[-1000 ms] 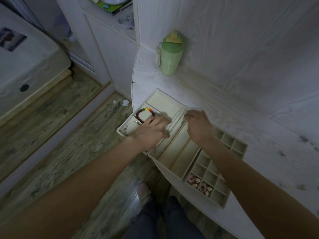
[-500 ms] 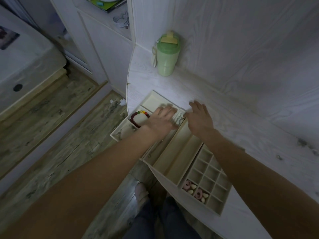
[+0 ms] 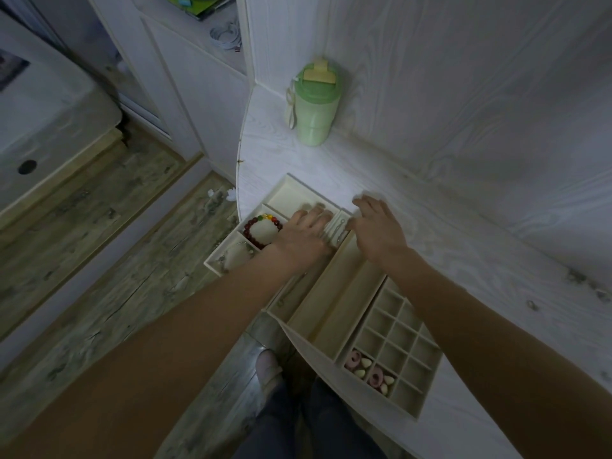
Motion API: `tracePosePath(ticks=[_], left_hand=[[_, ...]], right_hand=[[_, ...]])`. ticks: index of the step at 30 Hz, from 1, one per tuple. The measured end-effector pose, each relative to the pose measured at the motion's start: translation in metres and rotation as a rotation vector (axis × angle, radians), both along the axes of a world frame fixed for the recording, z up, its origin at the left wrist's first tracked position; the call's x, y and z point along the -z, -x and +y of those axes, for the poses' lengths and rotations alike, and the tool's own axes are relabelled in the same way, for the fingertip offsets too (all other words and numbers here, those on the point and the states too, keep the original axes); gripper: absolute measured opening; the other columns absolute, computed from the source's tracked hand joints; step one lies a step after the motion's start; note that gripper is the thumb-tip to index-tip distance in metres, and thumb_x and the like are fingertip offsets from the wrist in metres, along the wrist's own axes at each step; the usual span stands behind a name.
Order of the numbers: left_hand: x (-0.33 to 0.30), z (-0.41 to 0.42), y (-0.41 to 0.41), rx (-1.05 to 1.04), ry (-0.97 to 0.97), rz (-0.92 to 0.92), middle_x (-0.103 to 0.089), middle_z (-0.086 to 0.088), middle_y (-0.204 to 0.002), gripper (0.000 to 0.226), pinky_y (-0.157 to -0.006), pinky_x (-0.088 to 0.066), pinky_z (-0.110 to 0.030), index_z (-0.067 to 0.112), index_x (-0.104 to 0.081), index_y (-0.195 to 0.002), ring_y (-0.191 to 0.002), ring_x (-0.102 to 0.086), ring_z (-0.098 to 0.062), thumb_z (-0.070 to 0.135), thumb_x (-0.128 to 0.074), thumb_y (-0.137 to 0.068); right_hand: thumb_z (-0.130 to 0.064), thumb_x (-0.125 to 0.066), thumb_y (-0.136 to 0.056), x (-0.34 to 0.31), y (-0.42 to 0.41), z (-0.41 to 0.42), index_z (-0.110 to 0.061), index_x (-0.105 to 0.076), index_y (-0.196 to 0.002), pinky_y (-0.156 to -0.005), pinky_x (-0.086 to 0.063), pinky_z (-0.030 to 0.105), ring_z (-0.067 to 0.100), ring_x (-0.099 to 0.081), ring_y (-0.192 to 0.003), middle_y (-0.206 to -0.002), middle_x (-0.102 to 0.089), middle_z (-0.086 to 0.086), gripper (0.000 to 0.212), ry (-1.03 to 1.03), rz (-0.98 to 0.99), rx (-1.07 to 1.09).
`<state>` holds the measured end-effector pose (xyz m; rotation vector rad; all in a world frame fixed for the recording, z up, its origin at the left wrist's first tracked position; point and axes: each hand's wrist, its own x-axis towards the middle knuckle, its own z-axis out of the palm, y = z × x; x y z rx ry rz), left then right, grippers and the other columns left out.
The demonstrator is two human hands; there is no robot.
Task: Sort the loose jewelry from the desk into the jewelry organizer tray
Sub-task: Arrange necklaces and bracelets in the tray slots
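Both hands had slid a little farther across the tray since a moment before. The left hand (image 3: pixel 306 231) lay flat over the far end of the cream jewelry tray (image 3: pixel 427 397), its fingers straight and spread, holding nothing that could be seen. The right hand (image 3: pixel 377 231) rested just beside it, fingers loose and reaching onto the white bench (image 3: pixel 480 260). Between the two hands some thin silver pieces (image 3: pixel 339 226) lay in a narrow slot. A red bead bracelet (image 3: pixel 261 228) sat in a square slot just left of the left hand. Little pink and cream earrings (image 3: pixel 366 371) sat in the small slots at the near end. A green cup (image 3: pixel 314 107) stood far back in the corner, well apart from the tray.
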<state>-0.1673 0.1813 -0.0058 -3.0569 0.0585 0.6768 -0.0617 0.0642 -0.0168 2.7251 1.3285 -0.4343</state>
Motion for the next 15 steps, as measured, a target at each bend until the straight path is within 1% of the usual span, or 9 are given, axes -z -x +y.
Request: tracePosePath(ticks=[1, 3, 5, 7, 11, 13, 15], left_hand=[[0.001, 0.001, 0.000, 0.000, 0.009, -0.004, 0.002, -0.012, -0.158, 0.046, -0.115, -0.003, -0.040, 0.029, -0.036, -0.144, -0.145, 0.006, -0.030, 0.025, -0.038, -0.098], [0.003, 0.001, 0.000, -0.004, 0.018, 0.004, 0.002, -0.011, -0.157, 0.048, -0.115, -0.003, -0.040, 0.032, -0.040, -0.141, -0.145, 0.007, -0.030, 0.020, -0.046, -0.095], [0.004, 0.004, -0.002, -0.035, 0.040, 0.007, 0.001, -0.010, -0.157, 0.059, -0.115, -0.004, -0.040, 0.032, -0.038, -0.142, -0.144, 0.007, -0.030, 0.011, -0.054, -0.089], [0.001, 0.009, -0.005, -0.098, 0.087, -0.006, -0.002, -0.009, -0.156, 0.067, -0.114, -0.007, -0.039, 0.033, -0.037, -0.143, -0.144, 0.004, -0.029, 0.004, -0.055, -0.085], [-0.005, 0.013, -0.006, -0.161, 0.155, -0.016, -0.014, -0.005, -0.154, 0.059, -0.111, -0.014, -0.036, 0.031, -0.041, -0.140, -0.140, -0.009, -0.027, 0.004, -0.051, -0.089], [-0.010, 0.008, -0.004, -0.178, 0.185, -0.022, -0.023, -0.004, -0.152, 0.055, -0.109, -0.020, -0.035, 0.028, -0.044, -0.139, -0.138, -0.016, -0.025, 0.003, -0.048, -0.089], [-0.017, -0.002, -0.006, -0.188, 0.206, -0.053, -0.035, -0.005, -0.145, 0.049, -0.104, -0.026, -0.034, 0.024, -0.048, -0.134, -0.134, -0.027, -0.025, 0.005, -0.047, -0.089]], right_hand=[[-0.013, -0.042, -0.097, 0.000, 0.001, 0.001, -0.015, -0.059, -0.129, -0.120, -0.002, 0.037, 0.022, -0.008, -0.146, -0.156, -0.019, 0.007, 0.036, 0.002, 0.006, 0.001], [-0.011, -0.042, -0.097, 0.000, 0.002, 0.000, -0.014, -0.059, -0.129, -0.120, -0.004, 0.036, 0.021, -0.008, -0.146, -0.156, -0.019, 0.006, 0.037, -0.002, 0.019, 0.010], [-0.007, -0.044, -0.095, 0.000, 0.004, -0.001, -0.014, -0.058, -0.129, -0.119, -0.005, 0.036, 0.020, -0.010, -0.145, -0.156, -0.020, 0.006, 0.038, -0.018, 0.027, 0.035], [-0.002, -0.047, -0.090, 0.000, 0.004, -0.003, -0.016, -0.057, -0.130, -0.119, -0.006, 0.035, 0.019, -0.013, -0.144, -0.155, -0.023, 0.004, 0.043, -0.027, 0.036, 0.057], [0.003, -0.046, -0.087, -0.002, 0.011, -0.004, -0.017, -0.053, -0.133, -0.119, -0.007, 0.033, 0.018, -0.019, -0.142, -0.153, -0.029, 0.004, 0.051, -0.045, 0.078, 0.115], [0.002, -0.043, -0.089, -0.005, 0.016, -0.007, -0.017, -0.051, -0.135, -0.118, -0.010, 0.031, 0.019, -0.023, -0.141, -0.152, -0.032, 0.003, 0.050, -0.110, 0.113, 0.182], [0.002, -0.040, -0.092, -0.012, 0.022, -0.018, -0.014, -0.050, -0.135, -0.114, -0.016, 0.027, 0.020, -0.029, -0.138, -0.149, -0.035, 0.004, 0.047, -0.196, 0.188, 0.288]])
